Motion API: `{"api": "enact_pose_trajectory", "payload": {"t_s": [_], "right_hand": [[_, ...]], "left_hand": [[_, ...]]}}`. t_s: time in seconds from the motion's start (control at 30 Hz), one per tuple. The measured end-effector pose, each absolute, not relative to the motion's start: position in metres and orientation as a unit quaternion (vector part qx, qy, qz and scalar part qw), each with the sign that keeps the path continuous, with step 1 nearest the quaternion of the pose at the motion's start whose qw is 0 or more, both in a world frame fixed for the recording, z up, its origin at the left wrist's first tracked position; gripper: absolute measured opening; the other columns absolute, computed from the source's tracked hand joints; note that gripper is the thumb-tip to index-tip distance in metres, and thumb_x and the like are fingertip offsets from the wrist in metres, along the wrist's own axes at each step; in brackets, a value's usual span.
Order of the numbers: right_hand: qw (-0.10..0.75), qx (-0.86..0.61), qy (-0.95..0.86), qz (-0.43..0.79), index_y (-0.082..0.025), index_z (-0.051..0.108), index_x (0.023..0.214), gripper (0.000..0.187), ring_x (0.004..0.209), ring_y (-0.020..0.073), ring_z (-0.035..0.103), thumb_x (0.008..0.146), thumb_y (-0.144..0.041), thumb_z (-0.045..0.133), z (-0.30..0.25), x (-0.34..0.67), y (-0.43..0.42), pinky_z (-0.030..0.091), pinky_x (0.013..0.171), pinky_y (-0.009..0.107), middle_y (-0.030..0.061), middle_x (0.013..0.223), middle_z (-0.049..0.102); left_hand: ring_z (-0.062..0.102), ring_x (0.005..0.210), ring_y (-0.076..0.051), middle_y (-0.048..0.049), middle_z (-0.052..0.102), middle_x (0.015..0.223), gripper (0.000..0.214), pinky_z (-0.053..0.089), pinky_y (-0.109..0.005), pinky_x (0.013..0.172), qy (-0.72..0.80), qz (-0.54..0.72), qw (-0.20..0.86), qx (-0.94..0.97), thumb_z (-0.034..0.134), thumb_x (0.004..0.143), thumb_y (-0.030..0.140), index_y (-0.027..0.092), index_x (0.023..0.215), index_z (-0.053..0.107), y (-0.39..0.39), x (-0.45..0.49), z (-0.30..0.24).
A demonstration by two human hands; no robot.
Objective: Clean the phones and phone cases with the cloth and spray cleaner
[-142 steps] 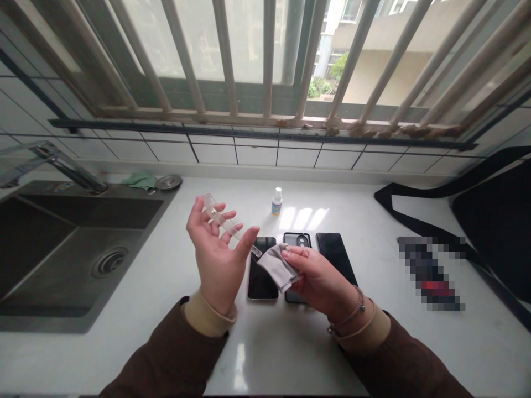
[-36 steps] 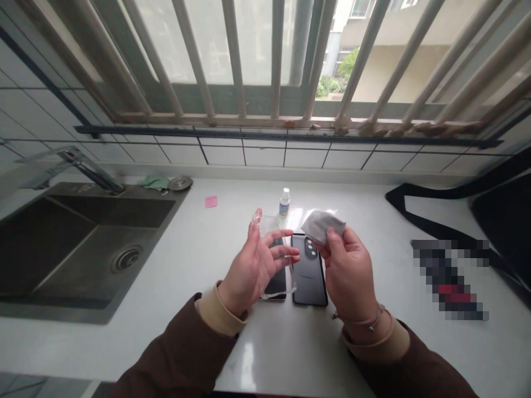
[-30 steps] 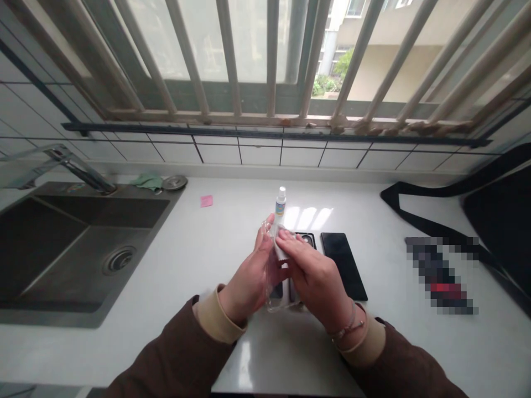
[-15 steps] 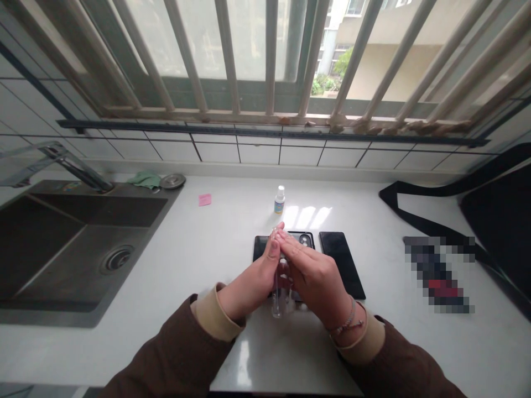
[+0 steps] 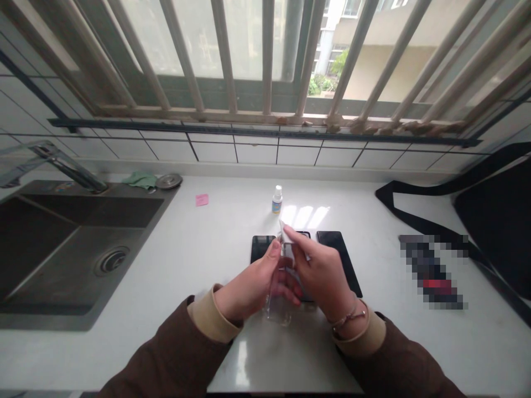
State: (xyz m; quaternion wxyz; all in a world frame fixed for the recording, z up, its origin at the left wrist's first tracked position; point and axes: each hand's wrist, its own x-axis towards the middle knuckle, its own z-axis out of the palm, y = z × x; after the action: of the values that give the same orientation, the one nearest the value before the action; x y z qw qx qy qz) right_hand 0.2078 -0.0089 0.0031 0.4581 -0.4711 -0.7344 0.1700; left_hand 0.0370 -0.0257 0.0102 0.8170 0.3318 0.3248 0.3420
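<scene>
Far left, a steel sink (image 5: 62, 265) is set into the bench (image 5: 166, 354), with a green cloth (image 5: 140, 179) on its back corner and a pink note (image 5: 202, 199) just beyond. The left hand (image 5: 249, 282) has its fingers closed around a clear phone case (image 5: 277, 298), which stands near-upright above the phones, held between both hands. The hands have just parted from their flat press together: a pale cloth (image 5: 284, 229) now shows at the case's top edge, pinched there by the fingers of the right hand (image 5: 321, 273). Behind stands a small spray bottle (image 5: 277, 200). Under the hands lie a dark phone (image 5: 262, 249) and another (image 5: 338, 246), with a black strap (image 5: 415, 213) further right.
</scene>
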Motion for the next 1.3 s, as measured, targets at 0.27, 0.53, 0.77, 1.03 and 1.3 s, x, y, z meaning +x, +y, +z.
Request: {"api": "enact_pose_trajectory", "payload": {"t_s": [0.27, 0.53, 0.77, 1.03, 1.3], "right_hand": [[0.435, -0.304, -0.828, 0.179, -0.017, 0.066, 0.150, 0.050, 0.131, 0.0240, 0.074, 0.104, -0.003, 0.054, -0.004, 0.189, -0.020, 0.063, 0.113, 0.038, 0.0150, 0.144, 0.073], [0.435, -0.180, -0.855, 0.218, -0.012, 0.069, 0.143, 0.044, 0.133, 0.0220, 0.073, 0.102, -0.001, 0.058, 0.007, 0.186, -0.033, 0.058, 0.117, 0.031, 0.0173, 0.139, 0.077], [0.412, -0.210, -0.787, 0.408, -0.024, 0.078, 0.132, 0.044, 0.093, 0.0177, 0.086, 0.096, -0.003, 0.064, 0.022, 0.197, -0.037, 0.070, 0.087, 0.027, 0.0041, 0.116, 0.087], [0.590, -0.487, -0.512, 0.390, -0.026, 0.080, 0.130, 0.029, 0.118, 0.0270, 0.079, 0.107, -0.037, 0.066, 0.013, 0.219, -0.010, 0.067, 0.103, 0.047, 0.0095, 0.130, 0.082], [0.441, -0.372, -0.804, 0.144, -0.020, 0.073, 0.140, 0.046, 0.135, 0.0267, 0.072, 0.102, -0.004, 0.053, 0.005, 0.199, -0.018, 0.063, 0.114, 0.044, 0.0135, 0.144, 0.074]], "left_hand": [[0.076, 0.087, -0.023, -0.0110, 0.074, 0.109, 0.068, 0.063, -0.033, 0.074, 0.437, 0.483, 0.710, 0.267, 0.041, 0.110, 0.065, 0.029, 0.168, 0.039, -0.016, 0.034, 0.011], [0.074, 0.071, -0.022, -0.0096, 0.073, 0.098, 0.067, 0.066, -0.037, 0.066, 0.452, 0.543, 0.667, 0.238, 0.044, 0.110, 0.062, 0.036, 0.170, 0.028, -0.003, 0.020, 0.025], [0.074, 0.070, -0.020, -0.0103, 0.074, 0.099, 0.062, 0.065, -0.033, 0.067, 0.404, 0.544, 0.701, 0.223, 0.041, 0.112, 0.057, 0.038, 0.170, 0.026, 0.002, 0.014, 0.030], [0.078, 0.086, -0.026, -0.0233, 0.077, 0.110, 0.063, 0.063, -0.038, 0.081, 0.345, 0.434, 0.791, 0.259, 0.036, 0.113, 0.058, 0.018, 0.161, 0.037, -0.006, 0.016, 0.035], [0.076, 0.101, -0.027, -0.0166, 0.076, 0.120, 0.049, 0.063, -0.038, 0.082, 0.377, 0.460, 0.743, 0.307, 0.058, 0.107, 0.057, 0.021, 0.141, 0.061, -0.013, 0.027, 0.022]]}}
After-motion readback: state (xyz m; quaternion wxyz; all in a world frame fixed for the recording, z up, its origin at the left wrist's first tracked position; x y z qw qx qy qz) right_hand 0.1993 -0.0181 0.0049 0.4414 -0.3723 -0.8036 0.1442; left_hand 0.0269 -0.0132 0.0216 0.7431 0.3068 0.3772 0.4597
